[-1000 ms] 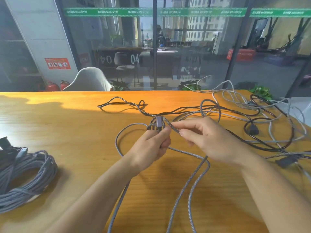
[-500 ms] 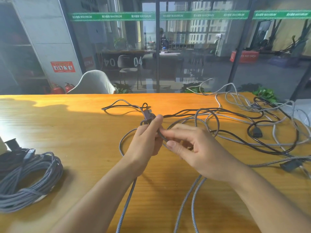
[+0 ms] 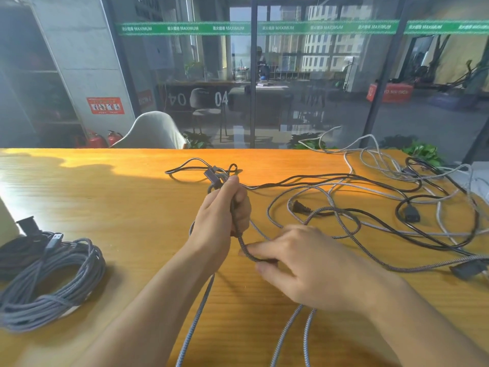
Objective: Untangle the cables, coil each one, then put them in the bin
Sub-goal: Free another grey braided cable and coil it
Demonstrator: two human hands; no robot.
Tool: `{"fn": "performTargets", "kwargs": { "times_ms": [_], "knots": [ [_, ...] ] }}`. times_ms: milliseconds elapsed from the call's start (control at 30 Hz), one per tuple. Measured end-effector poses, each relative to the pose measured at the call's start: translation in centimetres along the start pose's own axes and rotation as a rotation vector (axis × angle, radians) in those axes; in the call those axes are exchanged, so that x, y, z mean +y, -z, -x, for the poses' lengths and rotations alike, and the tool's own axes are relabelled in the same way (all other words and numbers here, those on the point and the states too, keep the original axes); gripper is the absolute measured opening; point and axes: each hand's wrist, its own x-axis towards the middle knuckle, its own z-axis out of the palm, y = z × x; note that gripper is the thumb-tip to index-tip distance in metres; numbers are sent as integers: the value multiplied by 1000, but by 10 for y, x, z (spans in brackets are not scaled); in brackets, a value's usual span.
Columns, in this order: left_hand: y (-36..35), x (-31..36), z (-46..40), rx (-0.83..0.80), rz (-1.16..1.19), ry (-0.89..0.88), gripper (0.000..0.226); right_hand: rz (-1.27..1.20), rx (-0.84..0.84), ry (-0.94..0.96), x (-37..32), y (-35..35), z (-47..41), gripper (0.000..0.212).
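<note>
Head view: 2 hands work a grey braided cable on the wooden table.
Left hand is clenched around the cable below its plug; right hand, just right of it, pinches the same cable. Right of that hand lie tangled black and grey cables; far left sits a coiled grey cable.

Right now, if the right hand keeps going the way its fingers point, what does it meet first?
The right hand points left, pinching the grey braided cable. Past that, probably the left forearm; depth unclear.
</note>
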Motion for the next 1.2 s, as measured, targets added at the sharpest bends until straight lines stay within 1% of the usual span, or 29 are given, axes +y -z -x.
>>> {"fn": "performTargets", "kwargs": {
  "times_ms": [67, 133, 167, 200, 267, 333, 433, 533, 600, 700, 767, 833, 900, 967, 1033, 1133, 1200],
  "knots": [
    [-3, 2, 2, -34, 57, -14, 40, -128, -57, 19, -3, 2, 0, 21],
    [-8, 6, 7, -109, 159, -16, 39, -374, -137, 4, -3, 3, -1, 26],
    [-10, 8, 10, -158, 208, -6, 38, -447, -160, -4, -3, 1, -2, 31],
    [-12, 10, 12, -206, 243, 13, 38, -463, -169, -1, -3, -1, -3, 34],
    [-13, 14, 16, -289, 263, 63, 39, -397, -160, 2, 3, -13, -7, 29],
    [-11, 17, 17, -338, 241, 94, 39, -255, -89, 6, 11, -23, -13, 27],
    [-6, 20, 14, -353, 241, 123, 39, -7, 51, 51, 20, -31, -17, 30],
    [-2, 21, 13, -358, 247, 134, 40, 82, 111, 55, 18, -33, -18, 37],
    [-1, 24, 13, -344, 251, 137, 41, 116, 119, 12, 14, -30, -18, 45],
    [1, 28, 14, -353, 257, 145, 42, 137, 107, -146, 25, -15, -13, 71],
    [1, 30, 15, -392, 251, 165, 43, 67, 60, -218, 42, -5, -6, 75],
    [2, 31, 15, -449, 246, 183, 44, -117, -72, -292, 59, 6, 4, 68],
    [5, 32, 15, -500, 271, 198, 45, -371, -167, -335, 74, 15, 14, 55],
    [8, 35, 15, -525, 299, 213, 43, -576, -201, -297, 88, 21, 22, 42],
    [9, 37, 15, -557, 304, 226, 43, -703, -209, -233, 100, 26, 28, 34],
    [10, 38, 15, -623, 304, 264, 45, -753, -231, -223, 109, 32, 35, 35],
    [9, 37, 16, -664, 302, 280, 45, -645, -183, -316, 109, 32, 34, 45]
  ]
}}
